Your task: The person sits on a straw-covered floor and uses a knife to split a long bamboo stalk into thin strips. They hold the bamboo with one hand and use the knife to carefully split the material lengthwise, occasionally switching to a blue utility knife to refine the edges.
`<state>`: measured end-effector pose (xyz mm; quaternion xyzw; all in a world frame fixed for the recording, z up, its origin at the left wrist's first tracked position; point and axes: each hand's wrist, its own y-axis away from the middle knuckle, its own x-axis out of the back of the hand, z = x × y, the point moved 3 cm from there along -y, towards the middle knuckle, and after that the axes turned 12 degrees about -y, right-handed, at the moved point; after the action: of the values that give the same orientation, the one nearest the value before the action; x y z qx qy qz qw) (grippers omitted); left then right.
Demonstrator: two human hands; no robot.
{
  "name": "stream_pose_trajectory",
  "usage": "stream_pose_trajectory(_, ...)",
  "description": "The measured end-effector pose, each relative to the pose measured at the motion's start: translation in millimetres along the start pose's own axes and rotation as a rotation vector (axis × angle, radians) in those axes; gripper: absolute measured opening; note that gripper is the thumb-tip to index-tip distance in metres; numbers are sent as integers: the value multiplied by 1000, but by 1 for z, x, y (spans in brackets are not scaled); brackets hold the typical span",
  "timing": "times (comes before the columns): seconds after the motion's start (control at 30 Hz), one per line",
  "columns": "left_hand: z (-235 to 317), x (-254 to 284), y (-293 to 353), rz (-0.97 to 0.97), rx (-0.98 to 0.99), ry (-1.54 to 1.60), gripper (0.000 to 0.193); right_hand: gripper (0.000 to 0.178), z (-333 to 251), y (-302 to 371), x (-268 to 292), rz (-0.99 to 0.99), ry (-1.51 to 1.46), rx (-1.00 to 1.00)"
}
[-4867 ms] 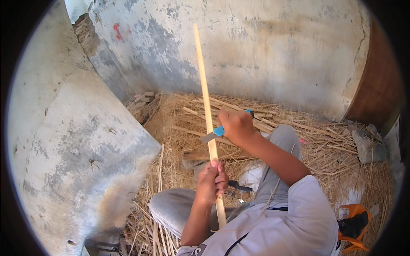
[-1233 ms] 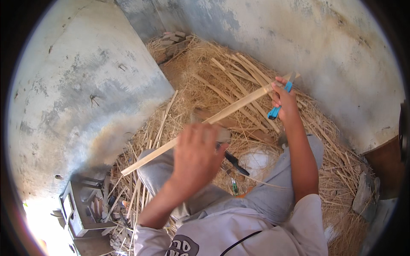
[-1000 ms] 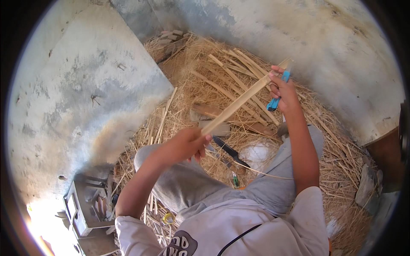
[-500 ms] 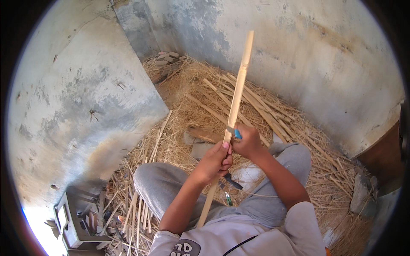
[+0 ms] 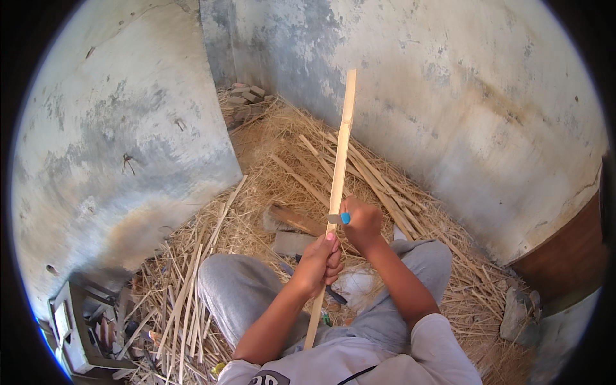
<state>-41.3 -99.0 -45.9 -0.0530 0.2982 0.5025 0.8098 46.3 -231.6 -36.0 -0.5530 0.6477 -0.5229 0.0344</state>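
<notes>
Strip, long axis away from shirt, far end slightly rightward.

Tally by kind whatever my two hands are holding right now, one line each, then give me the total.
Pale wooden strip, in the left hand: 1
Blue-handled knife, in the right hand: 1
Total: 2

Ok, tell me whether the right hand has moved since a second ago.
Yes: judged against the grey block on the floor, the right hand has come left and down the picture, closer to the block.
</notes>
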Motion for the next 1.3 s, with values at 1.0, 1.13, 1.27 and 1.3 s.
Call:
stream_pose_trajectory(1.0, 5, 1, 19, 78, -17, -33, 37, 16, -6, -32, -26, 240, -202, -110)
stream_pose_trajectory(1.13, -7, -13, 20, 59, 35, -81, 36, 14, 29, -58, -20, 246, -199, -338)
stream_pose_trajectory(1.27, -11, -6, 18, 106, 41, -54, 39, 15, 41, -69, -23, 229, -30, -226)
stream_pose_trajectory(1.3, -8, -6, 19, 131, 29, -66, 38, 14, 40, -71, -27, 243, -49, -203)
